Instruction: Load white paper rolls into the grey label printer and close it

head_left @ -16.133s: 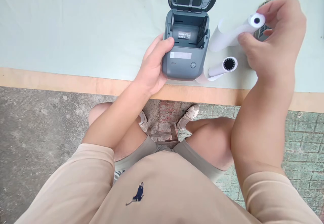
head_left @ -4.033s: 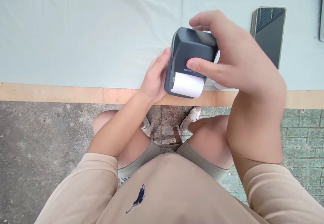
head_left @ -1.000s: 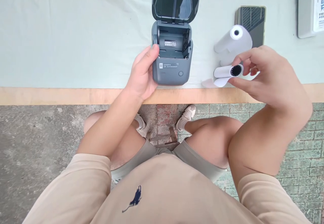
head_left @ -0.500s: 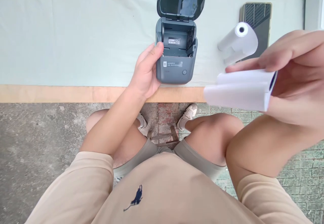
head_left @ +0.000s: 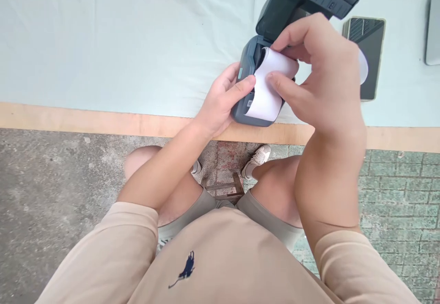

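Note:
A dark grey label printer (head_left: 257,121) stands at the table's front edge, tilted to the right, with its dark lid (head_left: 278,13) swung up. My left hand (head_left: 225,95) grips the printer's left side, thumb on the front rim. A white paper roll (head_left: 270,84) lies in the printer's open bay, its loose end hanging over the front panel and covering most of it. My right hand (head_left: 319,70) has its thumb on the paper and its fingers at the back of the roll, closed around it.
A phone (head_left: 373,66) lies on the table at right, partly covering view of nothing else; a second white roll (head_left: 363,67) in front of it is mostly hidden behind my right hand. A grey-white object (head_left: 433,31) is at the right edge. The wooden table edge (head_left: 85,118) runs across.
My right hand has moved left with the paper roll, from beside the printer into its bay. The printer has turned clockwise and shifted right in the picture, still in my left hand.

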### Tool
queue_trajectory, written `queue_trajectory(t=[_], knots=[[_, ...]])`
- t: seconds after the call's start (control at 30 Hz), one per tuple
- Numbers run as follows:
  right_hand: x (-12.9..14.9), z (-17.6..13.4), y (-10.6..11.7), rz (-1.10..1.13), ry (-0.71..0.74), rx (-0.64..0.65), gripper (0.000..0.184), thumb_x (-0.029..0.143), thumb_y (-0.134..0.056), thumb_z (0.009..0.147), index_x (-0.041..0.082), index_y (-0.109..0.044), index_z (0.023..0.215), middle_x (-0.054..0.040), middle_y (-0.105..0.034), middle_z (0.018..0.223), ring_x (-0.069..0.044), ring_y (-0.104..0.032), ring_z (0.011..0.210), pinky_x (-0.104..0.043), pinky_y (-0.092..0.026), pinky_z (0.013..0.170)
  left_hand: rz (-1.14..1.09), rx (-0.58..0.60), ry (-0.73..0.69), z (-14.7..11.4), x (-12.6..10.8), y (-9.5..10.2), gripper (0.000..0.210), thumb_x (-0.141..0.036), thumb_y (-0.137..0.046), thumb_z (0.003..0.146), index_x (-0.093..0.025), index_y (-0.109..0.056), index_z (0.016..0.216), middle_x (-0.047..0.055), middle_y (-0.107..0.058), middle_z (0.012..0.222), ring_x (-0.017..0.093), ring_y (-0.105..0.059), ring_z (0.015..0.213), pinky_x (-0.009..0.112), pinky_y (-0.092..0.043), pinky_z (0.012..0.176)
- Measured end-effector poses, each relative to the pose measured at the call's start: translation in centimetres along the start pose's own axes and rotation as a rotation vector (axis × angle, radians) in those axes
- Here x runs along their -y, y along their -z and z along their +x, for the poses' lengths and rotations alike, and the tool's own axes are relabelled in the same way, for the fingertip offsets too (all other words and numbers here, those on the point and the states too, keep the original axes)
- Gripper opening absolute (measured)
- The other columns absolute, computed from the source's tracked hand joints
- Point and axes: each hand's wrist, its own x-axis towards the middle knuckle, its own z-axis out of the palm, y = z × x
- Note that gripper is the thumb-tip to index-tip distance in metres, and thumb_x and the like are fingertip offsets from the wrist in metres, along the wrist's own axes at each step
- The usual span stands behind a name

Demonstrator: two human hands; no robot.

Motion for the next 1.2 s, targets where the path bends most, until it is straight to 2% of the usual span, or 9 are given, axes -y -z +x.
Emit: queue_trajectory(t=[0.3, 0.43, 0.53, 0.63, 0.7, 0.77, 0.9, 1.03, 1.2], knots=[[-0.1, -0.3, -0.4, -0.062, 0.122, -0.073, 0.012, 0.029, -0.060, 0.081, 0.026, -0.054, 0.091, 0.0016, -0.061, 0.096, -0.017, -0.056, 0.099, -0.037, -0.045, 0.091, -0.147, 0.106, -0.001, 0.2, -0.2, 1.1, 0.016, -0.037, -0.053, 0.085, -0.021, -0.056, 0.088, 0.000, -0.070, 0.096, 0.025, -0.061, 0.116, 0.031, -0.058, 0.089], [-0.7, -0.6, -0.6, -0.046, 0.142, 0.007, 0.013, 0.026, -0.060, 0.079, 0.028, -0.053, 0.090, 0.0023, -0.059, 0.093, -0.017, -0.054, 0.101, -0.039, -0.042, 0.098, -0.092, 0.078, -0.013, 0.1, -0.2, 1.3, 0.012, -0.020, -0.053, 0.082, -0.021, -0.055, 0.094, -0.003, -0.069, 0.093, 0.023, -0.064, 0.112, 0.037, -0.057, 0.091], [-1.8, -0.7, -1.0, 0.052, 0.105, -0.231, 0.032, 0.034, -0.057, 0.080, 0.033, -0.047, 0.110, 0.0020, -0.050, 0.114, -0.017, -0.051, 0.110, -0.036, -0.046, 0.092, -0.046, 0.047, 0.010, 0.0, -0.2, 1.2, 0.016, -0.011, -0.054, 0.078, -0.020, -0.057, 0.092, -0.003, -0.068, 0.093, 0.024, -0.063, 0.113, 0.041, -0.055, 0.093], [-2.7, -0.7, -1.7, 0.164, 0.109, -0.389, 0.046, 0.044, -0.049, 0.084, 0.043, -0.030, 0.126, 0.0068, -0.030, 0.139, -0.016, -0.035, 0.134, -0.035, -0.042, 0.101, -0.066, 0.063, 0.032, 0.0, -0.2, 1.0, 0.016, -0.013, -0.058, 0.077, -0.019, -0.058, 0.092, -0.001, -0.068, 0.091, 0.025, -0.063, 0.113, 0.042, -0.055, 0.094], [-2.6, -0.6, -2.2, 0.329, 0.041, -0.350, 0.048, 0.043, -0.039, 0.088, 0.042, -0.020, 0.131, 0.0064, -0.028, 0.142, -0.015, -0.039, 0.133, -0.034, -0.043, 0.102, -0.117, 0.126, 0.023, -0.1, -0.2, 0.9, 0.012, -0.025, -0.055, 0.082, -0.018, -0.059, 0.090, 0.001, -0.067, 0.087, 0.027, -0.063, 0.112, 0.043, -0.056, 0.092], [-2.0, -0.5, -2.5, 0.480, -0.078, -0.275, 0.046, 0.043, -0.025, 0.090, 0.036, -0.012, 0.133, 0.0002, -0.037, 0.136, -0.014, -0.050, 0.120, -0.033, -0.048, 0.092, -0.160, 0.146, 0.034, -0.1, -0.2, 1.0, 0.029, -0.045, -0.048, 0.085, -0.018, -0.059, 0.086, 0.005, -0.067, 0.085, 0.030, -0.061, 0.115, 0.045, -0.057, 0.090], [-1.1, -0.7, -2.9, 0.487, -0.163, -0.253, 0.045, 0.047, 0.000, 0.091, 0.033, -0.014, 0.131, -0.0043, -0.044, 0.128, -0.015, -0.050, 0.121, -0.035, -0.049, 0.091, -0.101, 0.004, 0.092, 0.0, -0.1, 1.4, 0.056, -0.072, -0.041, 0.077, -0.019, -0.060, 0.078, 0.006, -0.070, 0.086, 0.029, -0.058, 0.120, 0.042, -0.057, 0.091], [-1.5, -0.8, -3.1, 0.533, -0.161, -0.137, 0.039, 0.049, -0.022, 0.089, 0.037, -0.025, 0.126, 0.0018, -0.040, 0.136, -0.015, -0.038, 0.133, -0.034, -0.050, 0.094, -0.058, 0.059, 0.045, 0.2, 0.0, 1.3, 0.044, -0.062, -0.047, 0.080, -0.021, -0.061, 0.082, 0.004, -0.071, 0.087, 0.025, -0.063, 0.112, 0.035, -0.058, 0.088], [-2.7, -0.6, -4.1, 0.730, -0.202, 0.017, 0.058, 0.051, -0.052, 0.079, 0.032, -0.024, 0.126, 0.0003, -0.048, 0.127, -0.017, -0.054, 0.111, -0.034, -0.051, 0.093, -0.029, 0.070, -0.069, 0.0, 0.1, 0.6, 0.015, -0.034, -0.053, 0.086, -0.022, -0.055, 0.095, -0.001, -0.066, 0.087, 0.018, -0.068, 0.096, 0.029, -0.057, 0.079]])
